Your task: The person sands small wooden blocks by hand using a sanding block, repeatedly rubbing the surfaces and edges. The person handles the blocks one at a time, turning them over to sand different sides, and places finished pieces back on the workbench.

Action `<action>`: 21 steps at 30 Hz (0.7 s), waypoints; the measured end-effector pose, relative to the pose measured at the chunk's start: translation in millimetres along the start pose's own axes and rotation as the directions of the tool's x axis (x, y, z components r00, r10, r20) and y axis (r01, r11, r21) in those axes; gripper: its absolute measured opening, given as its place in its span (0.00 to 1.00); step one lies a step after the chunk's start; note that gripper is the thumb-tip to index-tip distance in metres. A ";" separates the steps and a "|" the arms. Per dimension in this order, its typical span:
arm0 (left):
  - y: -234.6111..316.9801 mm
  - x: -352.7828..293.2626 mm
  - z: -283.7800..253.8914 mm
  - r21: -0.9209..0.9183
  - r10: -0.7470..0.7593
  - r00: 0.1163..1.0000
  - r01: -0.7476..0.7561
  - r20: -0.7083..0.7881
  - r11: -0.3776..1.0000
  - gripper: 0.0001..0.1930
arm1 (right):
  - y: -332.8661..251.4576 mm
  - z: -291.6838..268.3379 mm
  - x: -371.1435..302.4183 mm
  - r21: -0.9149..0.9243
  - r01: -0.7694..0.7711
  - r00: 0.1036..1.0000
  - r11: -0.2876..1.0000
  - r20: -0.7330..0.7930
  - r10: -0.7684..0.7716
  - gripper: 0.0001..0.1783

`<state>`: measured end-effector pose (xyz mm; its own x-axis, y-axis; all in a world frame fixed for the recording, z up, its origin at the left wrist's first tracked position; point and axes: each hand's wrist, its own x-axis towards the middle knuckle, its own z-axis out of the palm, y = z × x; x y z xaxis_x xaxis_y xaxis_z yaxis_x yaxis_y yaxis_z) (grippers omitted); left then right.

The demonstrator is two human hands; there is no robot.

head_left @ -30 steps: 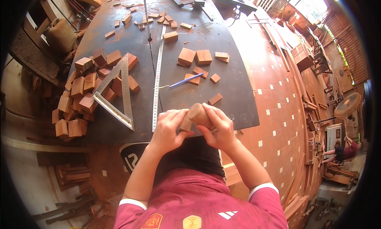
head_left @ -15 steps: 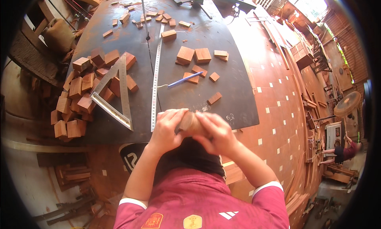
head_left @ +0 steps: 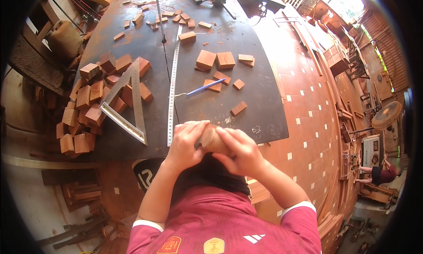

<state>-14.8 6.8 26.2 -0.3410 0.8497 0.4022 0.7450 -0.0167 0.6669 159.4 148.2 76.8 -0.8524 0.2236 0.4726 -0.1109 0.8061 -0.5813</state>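
Note:
Both my hands hold one small reddish-brown wooden block (head_left: pixel 212 139) just above the near edge of a dark worktable (head_left: pixel 246 91). My left hand (head_left: pixel 186 143) wraps its left side, my right hand (head_left: pixel 240 150) covers its right side and top. Most of the block is hidden by my fingers. A long steel ruler (head_left: pixel 172 86) lies lengthwise on the table just beyond my left hand. A blue pen (head_left: pixel 205 87) rests near several loose wooden blocks (head_left: pixel 216 60) further out.
A metal triangular square (head_left: pixel 128 104) lies on a heap of wooden blocks (head_left: pixel 86 108) at the table's left. More small blocks are scattered at the far end. A tiled reddish floor (head_left: pixel 308 122) runs to the right, where another person (head_left: pixel 379 172) sits far off.
My hands with the block have drawn slightly nearer to me and lower, and my fingers have shifted around the block. Nothing on the table moved.

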 end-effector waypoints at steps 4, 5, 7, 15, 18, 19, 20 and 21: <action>7.2 3.6 -2.1 -0.054 -0.008 1.000 0.008 -0.009 0.999 0.35 | 6.6 -1.5 8.2 -0.053 -0.036 0.999 0.998 -0.041 0.034 0.39; 4.9 1.5 0.2 -0.047 -0.003 1.000 0.002 -0.012 0.999 0.35 | 0.8 -1.1 8.5 -0.082 -0.012 0.999 0.997 -0.042 0.009 0.39; 4.3 1.5 0.7 -0.040 0.000 1.000 0.000 -0.013 0.999 0.35 | 2.9 -5.0 4.7 -0.033 0.005 1.000 0.999 0.010 -0.004 0.37; 2.9 0.6 1.4 0.006 0.016 1.000 -0.016 0.002 1.000 0.35 | -2.6 -4.3 1.2 0.017 0.025 0.999 1.000 0.020 -0.026 0.39; 3.2 1.0 2.6 -0.036 0.002 1.000 -0.003 -0.010 0.999 0.34 | 3.8 -5.6 1.8 -0.018 0.011 1.000 1.000 0.008 -0.011 0.38; 4.6 1.3 1.8 -0.045 -0.004 1.000 0.004 -0.006 0.999 0.34 | 10.7 -7.5 7.4 -0.025 0.003 1.000 1.000 -0.002 -0.003 0.38; 7.5 2.0 0.0 -0.055 -0.010 1.000 0.010 -0.002 0.998 0.34 | 16.6 -8.2 11.9 -0.035 -0.082 0.996 0.996 -0.039 0.081 0.38; 9.2 2.3 -0.8 -0.063 -0.017 1.000 0.017 0.002 0.998 0.34 | 15.6 -7.5 10.4 -0.023 -0.122 0.992 0.992 -0.043 0.121 0.38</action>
<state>-9.2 8.1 33.7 -0.3521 0.8510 0.3895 0.7013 -0.0357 0.7120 152.6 167.2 77.7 -0.8370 0.3429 0.4264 0.0059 0.7849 -0.6196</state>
